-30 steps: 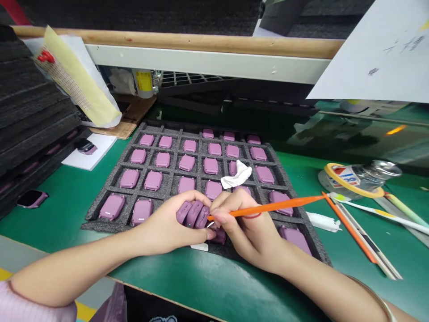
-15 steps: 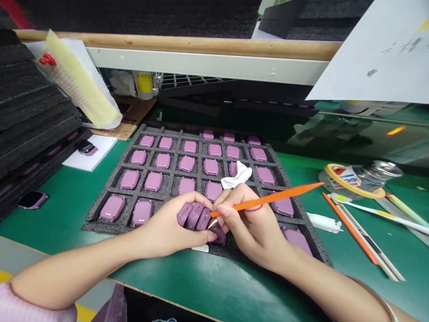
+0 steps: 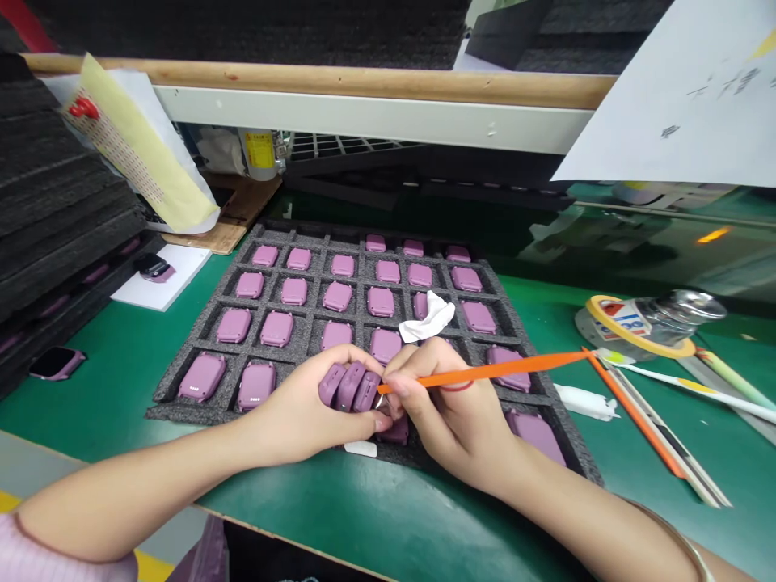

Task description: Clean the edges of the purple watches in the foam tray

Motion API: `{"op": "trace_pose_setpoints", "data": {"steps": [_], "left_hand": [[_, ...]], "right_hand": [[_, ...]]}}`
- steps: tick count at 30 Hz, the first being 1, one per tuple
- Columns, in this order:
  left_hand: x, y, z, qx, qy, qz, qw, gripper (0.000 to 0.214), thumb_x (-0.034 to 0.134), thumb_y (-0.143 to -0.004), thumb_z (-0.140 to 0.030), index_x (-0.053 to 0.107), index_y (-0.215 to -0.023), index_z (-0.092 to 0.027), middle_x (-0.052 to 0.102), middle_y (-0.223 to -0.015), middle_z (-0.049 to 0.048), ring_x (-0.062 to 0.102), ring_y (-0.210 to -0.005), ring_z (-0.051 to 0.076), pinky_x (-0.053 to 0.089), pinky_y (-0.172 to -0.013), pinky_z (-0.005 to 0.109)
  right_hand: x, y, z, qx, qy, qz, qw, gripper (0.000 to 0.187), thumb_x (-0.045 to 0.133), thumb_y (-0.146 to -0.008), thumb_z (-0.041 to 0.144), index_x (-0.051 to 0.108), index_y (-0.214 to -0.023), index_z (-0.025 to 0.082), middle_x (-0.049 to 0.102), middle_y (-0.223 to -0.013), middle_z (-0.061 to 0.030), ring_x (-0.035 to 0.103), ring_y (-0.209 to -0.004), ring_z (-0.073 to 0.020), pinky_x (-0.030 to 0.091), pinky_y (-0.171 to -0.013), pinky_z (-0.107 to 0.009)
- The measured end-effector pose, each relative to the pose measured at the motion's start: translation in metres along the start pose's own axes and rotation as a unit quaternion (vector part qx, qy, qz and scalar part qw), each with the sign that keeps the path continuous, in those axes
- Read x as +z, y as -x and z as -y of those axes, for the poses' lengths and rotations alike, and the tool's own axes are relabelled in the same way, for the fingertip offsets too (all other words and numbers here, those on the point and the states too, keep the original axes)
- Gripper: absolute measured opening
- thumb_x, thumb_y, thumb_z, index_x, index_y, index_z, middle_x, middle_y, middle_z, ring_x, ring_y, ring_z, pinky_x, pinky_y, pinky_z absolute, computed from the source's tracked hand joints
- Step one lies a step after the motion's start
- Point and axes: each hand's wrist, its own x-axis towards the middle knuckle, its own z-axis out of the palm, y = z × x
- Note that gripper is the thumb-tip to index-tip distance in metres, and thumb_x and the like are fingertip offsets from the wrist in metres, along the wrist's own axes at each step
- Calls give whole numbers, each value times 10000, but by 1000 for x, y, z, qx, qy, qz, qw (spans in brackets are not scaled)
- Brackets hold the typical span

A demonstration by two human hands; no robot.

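Three purple watch cases (image 3: 349,388) are stacked side by side in my left hand (image 3: 303,404), its fingers and thumb wrapped round them. My right hand (image 3: 464,408) pinches an orange plastic pry stick (image 3: 503,369), whose near tip touches the rightmost case. The stick's far end points right. Below both hands lies a black foam tray (image 3: 200,323) with purple watch cases (image 3: 203,376) in many of its compartments. Some compartments are hidden by my hands. A crumpled white cloth (image 3: 428,317) rests on the tray just beyond my right hand.
On the right are a glass bottle (image 3: 655,323) with a yellow tape ring, a toothbrush (image 3: 685,380) and several sticks (image 3: 667,436). Foam trays (image 3: 54,162) are stacked at left, near a watch (image 3: 57,362). A shelf beam (image 3: 364,113) crosses above; a paper sheet (image 3: 679,105) hangs right.
The orange stick has tilted lower at its far end, lying closer to level. My right hand has turned slightly with it. The left hand keeps its hold on the cases.
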Motion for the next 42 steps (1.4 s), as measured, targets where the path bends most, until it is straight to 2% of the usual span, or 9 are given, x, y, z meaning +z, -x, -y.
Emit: {"op": "trace_pose_setpoints", "data": {"steps": [5, 10, 13, 18, 23, 28, 32, 37, 42], "left_hand": [[1, 1, 0, -1, 16, -1, 1000, 316, 773, -721, -151, 561, -945, -218, 700, -831, -54, 693, -828, 142, 530, -763, 263], [1, 2, -2, -6, 1, -4, 1000, 307, 764, -714, -148, 546, -918, -217, 680, -807, -53, 672, -783, 137, 524, -741, 272], [1, 2, -2, 2, 0, -8, 1000, 296, 757, -715, -155, 554, -922, -219, 695, -815, -43, 686, -817, 156, 528, -757, 287], [2, 2, -2, 2, -11, -13, 1000, 299, 765, -702, -155, 555, -904, -218, 682, -798, -52, 676, -787, 145, 526, -727, 271], [2, 2, -3, 0, 2, -9, 1000, 305, 751, -716, -127, 549, -926, -216, 694, -803, -60, 688, -821, 138, 533, -781, 271], [2, 2, -3, -4, -1, -9, 1000, 302, 760, -714, -127, 549, -910, -218, 684, -793, -64, 680, -800, 135, 534, -745, 263], [3, 2, -2, -1, 33, 2, 999, 305, 741, -727, -92, 533, -914, -213, 690, -778, -75, 677, -770, 110, 531, -756, 250], [3, 2, 0, -7, 54, 9, 998, 312, 744, -720, -70, 525, -897, -205, 689, -776, -75, 658, -739, 94, 524, -726, 240], [3, 1, -1, -6, 57, 10, 998, 308, 731, -726, -52, 526, -904, -199, 689, -768, -73, 650, -738, 87, 521, -749, 246]], "right_hand": [[1, 0, -4, 15, 8, -23, 1000, 168, 481, -1012, 173, 467, -860, 243, 570, -696, 20, 587, -611, -136, 501, -592, -298], [1, 0, -3, 13, -4, -1, 1000, 145, 480, -1025, 218, 480, -881, 239, 590, -722, 7, 603, -625, -141, 511, -572, -292], [2, 0, -3, 14, -8, -9, 1000, 149, 476, -1029, 221, 475, -882, 244, 585, -697, 17, 593, -609, -140, 506, -579, -298], [1, -1, -3, 33, -17, 5, 999, 158, 470, -1028, 216, 475, -872, 241, 589, -717, 10, 589, -590, -133, 495, -567, -298], [1, -3, 0, 61, -37, 1, 997, 183, 462, -1037, 229, 444, -855, 243, 569, -715, 28, 586, -550, -113, 494, -552, -285], [2, -2, 0, 50, -32, 15, 998, 178, 462, -1036, 224, 461, -859, 239, 569, -731, 20, 595, -586, -121, 503, -576, -291], [2, 0, -3, 68, -67, -1, 995, 147, 456, -1043, 223, 452, -898, 245, 551, -738, 33, 581, -569, -105, 490, -554, -270], [2, -1, -5, 26, -35, 11, 999, 139, 474, -1032, 206, 470, -898, 242, 555, -752, 27, 579, -609, -110, 496, -603, -285], [1, -2, -5, 54, -58, 10, 997, 154, 460, -1041, 198, 455, -894, 245, 549, -719, 44, 584, -570, -95, 484, -567, -257]]}}
